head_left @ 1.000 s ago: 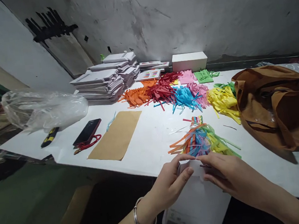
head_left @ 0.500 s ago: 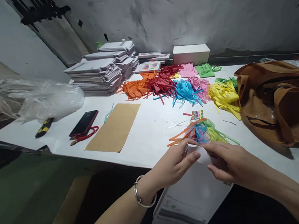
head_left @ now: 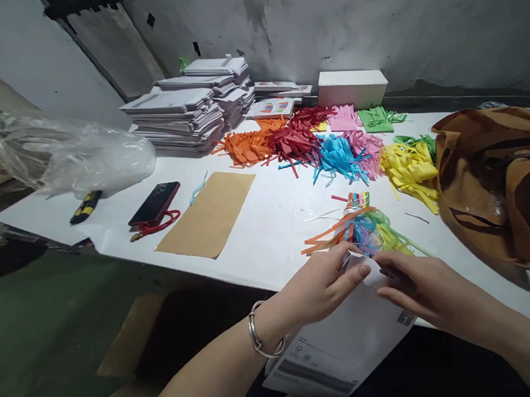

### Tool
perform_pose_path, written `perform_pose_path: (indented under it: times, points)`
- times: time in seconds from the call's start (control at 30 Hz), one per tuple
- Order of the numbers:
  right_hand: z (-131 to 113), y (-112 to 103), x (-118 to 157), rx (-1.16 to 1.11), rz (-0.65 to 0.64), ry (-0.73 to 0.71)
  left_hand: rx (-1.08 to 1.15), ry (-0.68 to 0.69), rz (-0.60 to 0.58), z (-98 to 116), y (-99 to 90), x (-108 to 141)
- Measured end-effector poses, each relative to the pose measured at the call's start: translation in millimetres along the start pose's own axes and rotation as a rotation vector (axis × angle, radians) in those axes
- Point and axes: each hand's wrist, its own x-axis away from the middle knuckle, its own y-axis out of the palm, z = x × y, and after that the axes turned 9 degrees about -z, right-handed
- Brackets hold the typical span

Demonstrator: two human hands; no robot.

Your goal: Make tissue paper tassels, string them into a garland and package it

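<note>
A white printed cardboard box (head_left: 326, 350) leans at the table's front edge, its upper end between my two hands. My left hand (head_left: 324, 284), with a silver bangle at the wrist, grips the left side of that end, thumb lying over the white flap. On the other side, my right hand (head_left: 416, 283) has its fingers curled at the flap's right corner; its fingertips are partly hidden. Just beyond my hands lies a bundle of multicoloured paper strips (head_left: 360, 229), bound near its far end.
Fringed paper bundles in orange (head_left: 245, 149), red (head_left: 292, 144), blue (head_left: 337, 156) and yellow (head_left: 408, 171) lie behind. Stacked white cartons (head_left: 174, 119) and a white box (head_left: 352, 88) stand by the wall. A brown bag (head_left: 474, 202), phone (head_left: 156, 203), cardboard sheet (head_left: 210, 217) and cutter (head_left: 86, 208) flank the workspace.
The view has shifted slightly, so most things on the table sit further right and higher. Both hands stay at the box's end, and more of its dark corner mark shows beneath my right hand.
</note>
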Motion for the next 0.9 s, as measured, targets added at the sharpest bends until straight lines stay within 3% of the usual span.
perform_pose_path:
  times: [0.5,0.9]
  points:
    - [-2,-11,1,-0.132,-0.202,0.127,-0.076,-0.018,-0.101,7,-3.8,-2]
    - [10,3,4,0.059,-0.069,0.07,-0.062,-0.047,-0.14,6,-3.9,-7]
